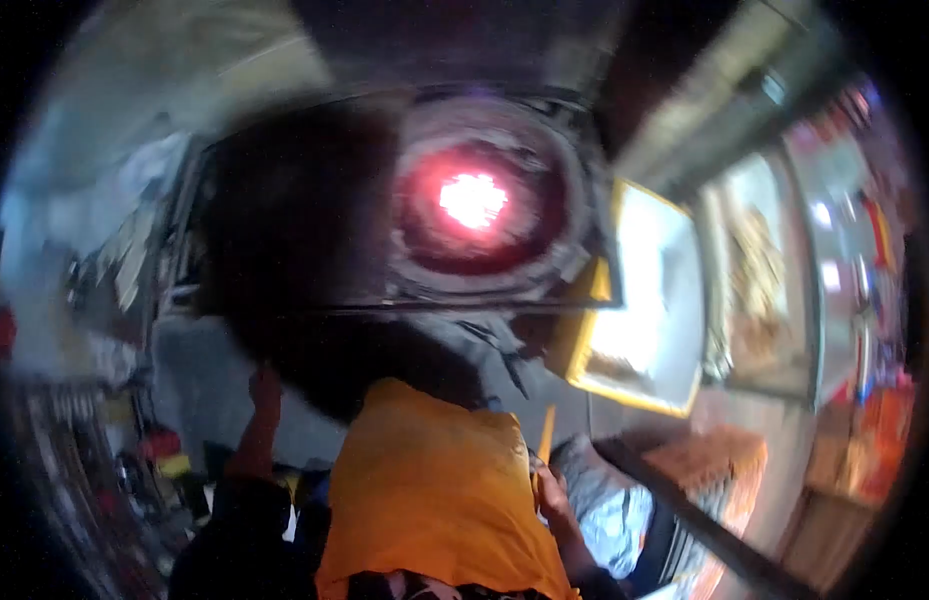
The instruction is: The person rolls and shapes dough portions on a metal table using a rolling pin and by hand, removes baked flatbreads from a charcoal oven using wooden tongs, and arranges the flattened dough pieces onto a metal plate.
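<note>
This looks like a working kitchen, with a round oven (519, 232) glowing red inside.

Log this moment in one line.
Left hand: near black frame, grip unclear | right hand: beside orange cloth, grip unclear | round hearth: glowing at centre

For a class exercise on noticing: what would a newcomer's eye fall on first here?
First, the red-white glow inside the round pit, above the picture's centre. Next, the broad orange cloth at the lower middle, with the person's right hand by its edge. Then the yellow-rimmed box, bright inside, right of the pit.
</note>
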{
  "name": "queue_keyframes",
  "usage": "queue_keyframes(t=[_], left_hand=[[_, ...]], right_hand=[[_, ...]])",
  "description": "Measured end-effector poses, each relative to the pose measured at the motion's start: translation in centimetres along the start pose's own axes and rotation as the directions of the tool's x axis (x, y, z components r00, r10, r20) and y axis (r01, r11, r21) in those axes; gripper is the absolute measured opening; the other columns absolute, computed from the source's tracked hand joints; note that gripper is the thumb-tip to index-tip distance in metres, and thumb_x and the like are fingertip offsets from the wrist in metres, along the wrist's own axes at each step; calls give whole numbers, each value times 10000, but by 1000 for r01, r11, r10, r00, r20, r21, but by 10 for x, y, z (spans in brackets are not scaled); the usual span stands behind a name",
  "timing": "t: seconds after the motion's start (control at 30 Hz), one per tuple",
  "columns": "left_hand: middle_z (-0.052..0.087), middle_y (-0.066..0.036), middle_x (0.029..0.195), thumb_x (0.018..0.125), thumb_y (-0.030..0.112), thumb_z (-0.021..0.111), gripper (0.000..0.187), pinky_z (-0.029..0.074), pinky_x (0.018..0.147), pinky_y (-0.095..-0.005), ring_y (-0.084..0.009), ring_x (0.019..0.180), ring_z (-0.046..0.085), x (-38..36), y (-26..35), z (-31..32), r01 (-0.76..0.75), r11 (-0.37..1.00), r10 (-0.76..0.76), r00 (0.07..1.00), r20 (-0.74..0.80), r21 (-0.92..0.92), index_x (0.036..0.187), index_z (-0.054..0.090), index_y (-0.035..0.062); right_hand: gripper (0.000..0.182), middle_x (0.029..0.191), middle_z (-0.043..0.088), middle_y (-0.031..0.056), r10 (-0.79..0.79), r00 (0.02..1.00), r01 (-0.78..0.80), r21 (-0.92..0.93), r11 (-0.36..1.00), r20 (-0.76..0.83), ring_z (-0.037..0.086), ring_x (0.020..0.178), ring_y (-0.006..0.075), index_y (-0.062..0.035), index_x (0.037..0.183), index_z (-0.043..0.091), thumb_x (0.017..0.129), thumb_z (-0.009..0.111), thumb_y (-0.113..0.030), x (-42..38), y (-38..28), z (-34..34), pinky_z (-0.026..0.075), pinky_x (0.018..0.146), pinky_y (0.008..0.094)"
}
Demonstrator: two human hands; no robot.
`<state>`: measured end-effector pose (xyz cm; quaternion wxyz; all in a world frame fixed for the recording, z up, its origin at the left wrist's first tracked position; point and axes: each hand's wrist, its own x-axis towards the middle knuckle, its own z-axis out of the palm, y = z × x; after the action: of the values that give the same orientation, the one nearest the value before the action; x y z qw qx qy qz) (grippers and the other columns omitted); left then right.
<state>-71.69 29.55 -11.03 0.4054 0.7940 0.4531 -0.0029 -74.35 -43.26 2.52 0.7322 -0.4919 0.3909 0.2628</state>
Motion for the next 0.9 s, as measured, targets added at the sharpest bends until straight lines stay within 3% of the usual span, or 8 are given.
queue_keyframes(t=[0.07, 0.13, 0.23, 0.43, 0.63, 0.7, 0.83, 0.9], left_hand=[[687, -210, 999, 1013, 340, 512, 399, 535, 795, -462, -373, 900, 663, 83, -13, -21, -382, 739, 527, 841, -123, 555, 1206, 637, 13], [681, -220, 966, 1005, 352, 533, 404, 528, 813, -490, -388, 886, 654, 157, 36, -43, -11, 972, 85, 947, -311, 235, 1138, 651, -11], [672, -254, 984, 1003, 364, 537, 426, 502, 835, -513, -439, 915, 637, 219, 120, -80, -263, 899, 393, 837, -381, 349, 1098, 642, -38], [640, -254, 1172, 1003, 348, 544, 432, 510, 848, -492, -428, 1006, 634, 306, 232, -109, -143, 926, 293, 856, -427, 349, 1206, 602, -29], [641, -192, 1205, 1013, 430, 517, 503, 529, 876, -430, -338, 1048, 643, 400, 234, -134, -533, -9, 595, 677, 433, 846, 1263, 606, 3], [450, -89, 1524, 1088, 185, 343, 511, 501, 971, -410, -219, 1323, 501, 381, 264, -127, -161, 915, 54, 957, 284, 371, 1588, 251, 133], [623, -138, 1291, 990, 593, 458, 657, 490, 951, -440, -287, 1121, 611, 338, 294, -121, -284, 912, 275, 959, 71, 296, 1322, 623, 50], [564, -135, 1369, 979, 615, 459, 697, 455, 1004, -467, -302, 1203, 562, 331, 319, -142, -64, 974, -62, 851, 522, 219, 1400, 558, 69]], right_hand=[[368, 1026, 682, 63, -74, 997, 70, -131, 989, -25, 639, 906, 139, -8, 1189, 632, 986, 617, -315, 0, 6, 12, 515, 789, 321], [401, 1072, 691, 112, -625, 622, 646, -760, 68, 472, 664, 941, 221, -18, 1250, 619, 979, 624, -314, 47, 67, -29, 524, 833, 358], [403, 1078, 690, 118, -268, 963, 192, -667, 720, -12, 664, 947, 230, -20, 1257, 616, 979, 621, -312, 46, 56, 27, 525, 837, 363], [408, 1089, 688, 130, 1, 973, -127, -532, 837, -230, 663, 960, 249, -24, 1271, 609, 980, 617, -309, 23, 6, 132, 525, 846, 372], [413, 1100, 685, 142, 110, 933, -259, -428, 866, -342, 662, 973, 268, -28, 1285, 602, 980, 612, -306, 5, -3, 189, 526, 855, 382], [414, 1104, 685, 146, 136, 923, -279, -384, 880, -360, 662, 977, 274, -29, 1290, 600, 981, 610, -305, 3, 3, 194, 526, 858, 386], [418, 1111, 683, 154, 184, 905, -297, -261, 918, -384, 661, 985, 287, -32, 1299, 596, 981, 607, -303, 4, 23, 190, 526, 864, 392], [420, 1115, 683, 158, 214, 892, -311, -197, 930, -399, 661, 990, 293, -33, 1304, 594, 981, 605, -302, 4, 39, 185, 526, 867, 396]])
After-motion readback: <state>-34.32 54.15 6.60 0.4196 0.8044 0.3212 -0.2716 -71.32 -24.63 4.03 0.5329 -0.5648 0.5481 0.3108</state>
